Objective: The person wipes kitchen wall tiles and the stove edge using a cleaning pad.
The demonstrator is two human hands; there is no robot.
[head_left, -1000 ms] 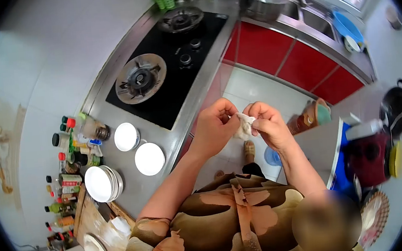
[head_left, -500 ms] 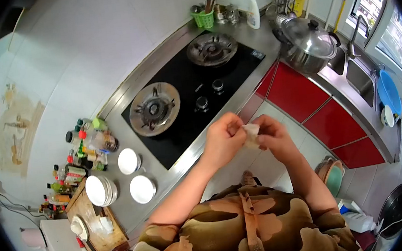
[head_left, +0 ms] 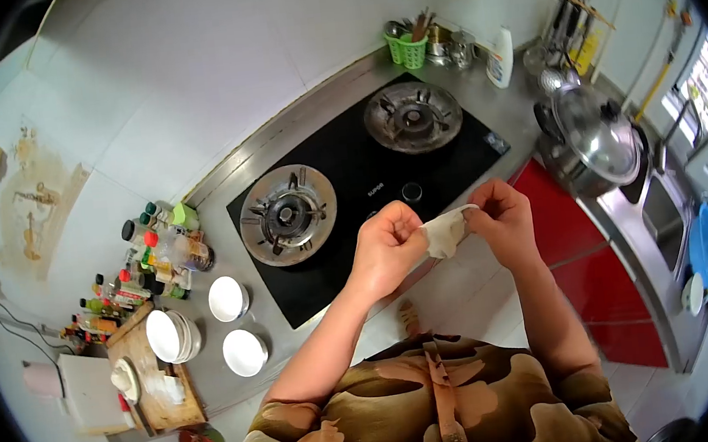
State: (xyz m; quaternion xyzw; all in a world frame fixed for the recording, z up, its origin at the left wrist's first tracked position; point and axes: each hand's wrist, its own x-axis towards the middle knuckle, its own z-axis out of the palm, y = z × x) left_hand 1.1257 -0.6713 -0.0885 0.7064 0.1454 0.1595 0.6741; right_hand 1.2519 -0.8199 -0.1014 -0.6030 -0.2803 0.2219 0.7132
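Observation:
A pale, limp, thin piece of dough [head_left: 445, 233] hangs between my two hands, in front of the stove's edge. My left hand [head_left: 387, 250] pinches its left end between thumb and fingers. At the upper right end, my right hand [head_left: 503, 219] has thumb and fingertips closed on it. The piece droops in the middle and stays clear of the counter. Left of the stove stand two white bowls [head_left: 229, 299] and a stack of white bowls [head_left: 169, 335].
The black gas stove [head_left: 334, 150] has two burners. A lidded steel pot [head_left: 594, 142] stands right, near the sink [head_left: 667, 216]. Bottles [head_left: 173, 247] line the left wall. A wooden cutting board [head_left: 147, 352] holds a white piece and a small plate [head_left: 134, 387].
The dough is spread wider and hangs more openly, with my hands farther apart. My right hand has moved up and right. The camera view has turned, shifting the stove and pot.

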